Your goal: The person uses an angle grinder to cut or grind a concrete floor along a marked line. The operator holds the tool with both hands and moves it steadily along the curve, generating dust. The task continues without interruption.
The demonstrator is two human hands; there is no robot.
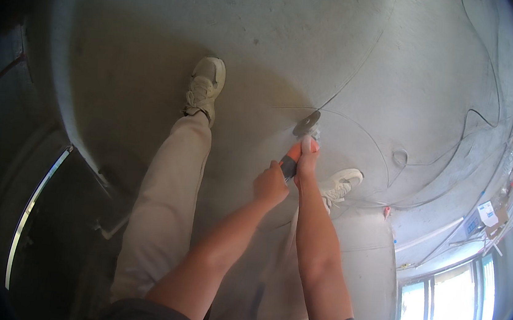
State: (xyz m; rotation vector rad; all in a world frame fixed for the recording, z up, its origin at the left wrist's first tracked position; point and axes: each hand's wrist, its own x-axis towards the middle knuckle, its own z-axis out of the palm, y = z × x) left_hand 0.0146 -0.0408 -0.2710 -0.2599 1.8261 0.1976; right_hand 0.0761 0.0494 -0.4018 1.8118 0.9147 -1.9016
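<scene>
Both hands clamped on orange angle grinder (299, 152): left hand (271, 185) round rear grip, right hand (307, 160) nearer cutting disc (306, 123). Disc meeting concrete floor (269, 31), between two pale shoes. Best held steady, feet well clear of disc.

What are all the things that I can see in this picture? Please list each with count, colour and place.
angle grinder: one, orange and black with a grey disc, on the floor ahead, held in both hands
concrete floor: one, grey, across the view
cables: several, dark, lying on the floor at right
window: one, bright, lower right
shoes: two, off-white, one upper centre, one right of the hands
trousers: beige, centre
left hand: one, on the handle
right hand: one, on the body
</scene>
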